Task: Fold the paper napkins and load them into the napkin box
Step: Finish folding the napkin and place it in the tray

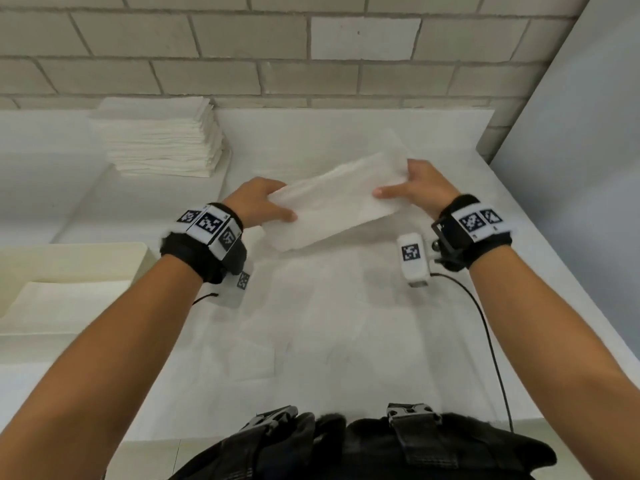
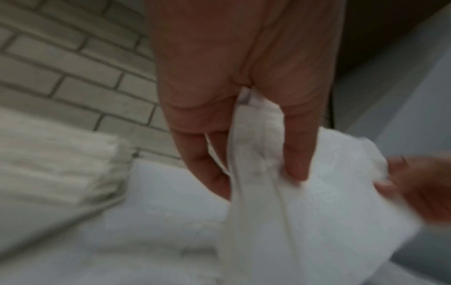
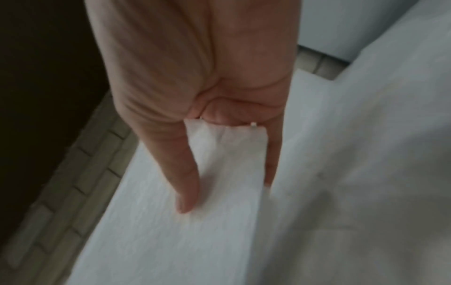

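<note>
White table (image 1: 450, 306); both hands pinch napkin (image 1: 336, 206).

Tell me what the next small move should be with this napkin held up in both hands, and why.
Probably bring the two ends together to fold it in half. The left hand and right hand each pinch one short end of the long napkin, held above the table, so it looks too long for the napkin box at the left.
</note>
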`<act>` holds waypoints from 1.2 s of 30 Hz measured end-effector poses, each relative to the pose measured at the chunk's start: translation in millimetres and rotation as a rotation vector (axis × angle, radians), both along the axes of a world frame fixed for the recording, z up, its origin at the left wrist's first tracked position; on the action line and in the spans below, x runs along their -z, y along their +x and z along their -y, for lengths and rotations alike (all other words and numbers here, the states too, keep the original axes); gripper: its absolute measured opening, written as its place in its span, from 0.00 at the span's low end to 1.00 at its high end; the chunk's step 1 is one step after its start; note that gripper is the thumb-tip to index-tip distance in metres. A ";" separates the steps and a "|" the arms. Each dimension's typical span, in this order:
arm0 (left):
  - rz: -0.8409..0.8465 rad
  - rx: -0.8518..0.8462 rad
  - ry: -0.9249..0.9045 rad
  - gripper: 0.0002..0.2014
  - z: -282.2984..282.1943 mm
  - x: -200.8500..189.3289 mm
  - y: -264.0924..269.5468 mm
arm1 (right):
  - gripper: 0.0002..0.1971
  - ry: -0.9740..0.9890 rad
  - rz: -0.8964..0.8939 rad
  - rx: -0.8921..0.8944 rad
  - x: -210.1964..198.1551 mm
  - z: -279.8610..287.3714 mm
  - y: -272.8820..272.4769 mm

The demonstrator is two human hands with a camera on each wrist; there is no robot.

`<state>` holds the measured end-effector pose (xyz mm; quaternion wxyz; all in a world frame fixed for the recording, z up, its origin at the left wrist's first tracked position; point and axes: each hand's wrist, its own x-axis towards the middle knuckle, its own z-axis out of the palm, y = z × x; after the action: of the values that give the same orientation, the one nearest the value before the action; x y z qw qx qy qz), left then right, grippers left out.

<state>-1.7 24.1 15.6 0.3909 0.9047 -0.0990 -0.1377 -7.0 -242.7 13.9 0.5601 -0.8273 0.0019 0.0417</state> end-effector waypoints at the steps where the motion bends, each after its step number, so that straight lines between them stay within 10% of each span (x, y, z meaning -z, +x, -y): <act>1: -0.024 -0.069 -0.110 0.15 -2.8 8.2 -1.2 | 0.23 0.020 -0.041 0.015 12.8 6.1 -4.2; 17: -0.089 -0.268 -0.401 0.19 10.8 55.7 -12.4 | 0.16 0.351 -0.154 0.022 62.9 7.2 -16.5; 36: -0.212 -0.368 -0.562 0.18 4.3 72.0 -14.5 | 0.18 0.181 -0.155 0.083 62.3 -12.8 -12.6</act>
<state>-16.3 19.8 -56.4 0.6510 0.7451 0.0727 -0.1254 -19.6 -229.9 -48.3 0.6318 -0.7670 0.0756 0.0826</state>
